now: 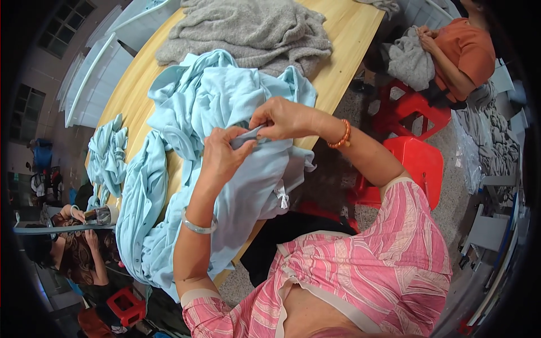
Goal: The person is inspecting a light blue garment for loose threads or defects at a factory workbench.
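Observation:
A light blue knit garment (242, 174) lies spread over the near edge of the wooden table, one part of it raised between my hands. My left hand (222, 151) pinches a folded edge of this cloth between thumb and fingers. Close beside it, my right hand (279, 119) grips the same edge with its fingertips; whether a small tool is in them is hidden. A white tag (281, 195) hangs from the garment at its right side. More light blue garments (225, 93) lie heaped just beyond my hands, and another with buttons (138, 225) drapes at the left.
Grey knitwear (248, 31) is piled at the far end of the wooden table (352, 48). Red stools (417, 163) stand at the right, where a person in orange (473, 53) handles grey knitwear. Another person (79, 248) works at the left. Pale plastic bins (98, 79) stand beyond the table.

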{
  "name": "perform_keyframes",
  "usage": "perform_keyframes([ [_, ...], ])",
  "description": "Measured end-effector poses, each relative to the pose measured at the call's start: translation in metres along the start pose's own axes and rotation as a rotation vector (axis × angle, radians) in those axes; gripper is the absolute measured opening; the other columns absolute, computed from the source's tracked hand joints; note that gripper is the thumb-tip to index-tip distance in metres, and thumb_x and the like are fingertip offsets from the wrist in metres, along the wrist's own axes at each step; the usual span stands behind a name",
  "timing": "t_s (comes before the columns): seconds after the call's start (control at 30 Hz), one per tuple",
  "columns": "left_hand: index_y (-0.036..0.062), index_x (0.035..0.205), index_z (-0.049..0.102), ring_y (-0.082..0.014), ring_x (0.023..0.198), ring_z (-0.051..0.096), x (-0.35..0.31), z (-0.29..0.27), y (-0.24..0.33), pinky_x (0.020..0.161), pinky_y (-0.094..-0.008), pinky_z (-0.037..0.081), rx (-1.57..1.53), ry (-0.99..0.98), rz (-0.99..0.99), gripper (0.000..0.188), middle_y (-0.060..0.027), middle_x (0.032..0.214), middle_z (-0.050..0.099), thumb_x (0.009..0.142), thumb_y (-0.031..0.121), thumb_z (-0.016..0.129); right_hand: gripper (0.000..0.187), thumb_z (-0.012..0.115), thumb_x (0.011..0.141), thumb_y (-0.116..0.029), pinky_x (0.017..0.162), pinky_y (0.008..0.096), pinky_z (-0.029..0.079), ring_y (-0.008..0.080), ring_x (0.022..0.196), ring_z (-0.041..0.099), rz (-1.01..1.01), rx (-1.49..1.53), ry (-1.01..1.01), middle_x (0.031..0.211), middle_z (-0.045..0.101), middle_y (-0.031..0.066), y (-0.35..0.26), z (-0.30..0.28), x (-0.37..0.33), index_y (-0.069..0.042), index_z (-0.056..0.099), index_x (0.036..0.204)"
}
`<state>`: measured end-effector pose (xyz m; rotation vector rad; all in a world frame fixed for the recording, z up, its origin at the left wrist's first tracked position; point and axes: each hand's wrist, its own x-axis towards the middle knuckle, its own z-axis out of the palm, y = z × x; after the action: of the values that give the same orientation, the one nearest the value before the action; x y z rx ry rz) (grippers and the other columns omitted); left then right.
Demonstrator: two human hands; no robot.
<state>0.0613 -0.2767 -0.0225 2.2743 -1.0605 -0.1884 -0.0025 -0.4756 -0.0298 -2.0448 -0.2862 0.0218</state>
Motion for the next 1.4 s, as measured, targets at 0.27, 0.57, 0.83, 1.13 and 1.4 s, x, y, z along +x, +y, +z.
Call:
perform_keyframes([
  [0.27,0.0011,0.084,0.068,-0.0247,0.071,0.051,0.001,-0.002,0.007,0.066,-0.0348,0.043,0.067,0.043,0.052,0.018,-0.013,0.074,0.058,0.07,0.01,0.074,0.01,0.065,0.072,-0.008,0.068,0.0377,0.05,0.0344,0.076,0.063,-0.179,-0.214,0.229,0.076,0.064,0.0181,-0.01,0.012,-0.005,0.001,0.065,0.075],
  [0.57,0.0038,0.107,0.064,-0.0112,0.071,0.051,0.017,-0.014,-0.002,0.06,-0.0262,0.043,-0.379,-0.017,0.064,0.026,-0.0007,0.085,0.063,0.081,0.005,0.063,0.009,0.062,0.075,-0.003,0.07,0.0371,0.05,0.0333,0.079,0.063,-0.23,-0.233,0.253,0.081,0.063,0.0175,-0.008,0.018,-0.013,0.001,0.062,0.083],
  [0.83,0.0067,0.127,0.054,-0.0088,0.068,0.058,0.053,-0.005,-0.017,0.063,-0.0235,0.048,-0.602,0.269,-0.044,0.043,-0.0095,0.101,0.062,0.085,-0.001,0.05,0.012,0.061,0.075,-0.007,0.072,0.0388,0.05,0.0352,0.08,0.063,-0.199,-0.214,0.218,0.081,0.064,0.0189,-0.013,0.021,-0.008,0.002,0.062,0.083],
  [1.13,0.0029,0.096,0.064,-0.0211,0.067,0.062,0.032,-0.005,-0.032,0.061,-0.0302,0.048,-0.132,0.322,0.097,0.018,-0.0098,0.086,0.06,0.078,0.001,0.062,0.011,0.06,0.076,-0.003,0.066,0.0353,0.048,0.0317,0.074,0.061,-0.296,-0.226,0.281,0.08,0.061,0.0158,-0.01,0.022,0.006,0.002,0.059,0.086],
  [1.4,0.0006,0.094,0.067,-0.0196,0.066,0.062,0.041,0.0,-0.038,0.063,-0.0293,0.048,0.033,0.302,0.045,0.014,-0.0127,0.08,0.065,0.083,0.007,0.062,0.012,0.059,0.07,-0.006,0.077,0.0398,0.049,0.0353,0.083,0.062,-0.28,-0.231,0.292,0.081,0.064,0.019,-0.008,0.031,0.016,0.001,0.063,0.079],
])
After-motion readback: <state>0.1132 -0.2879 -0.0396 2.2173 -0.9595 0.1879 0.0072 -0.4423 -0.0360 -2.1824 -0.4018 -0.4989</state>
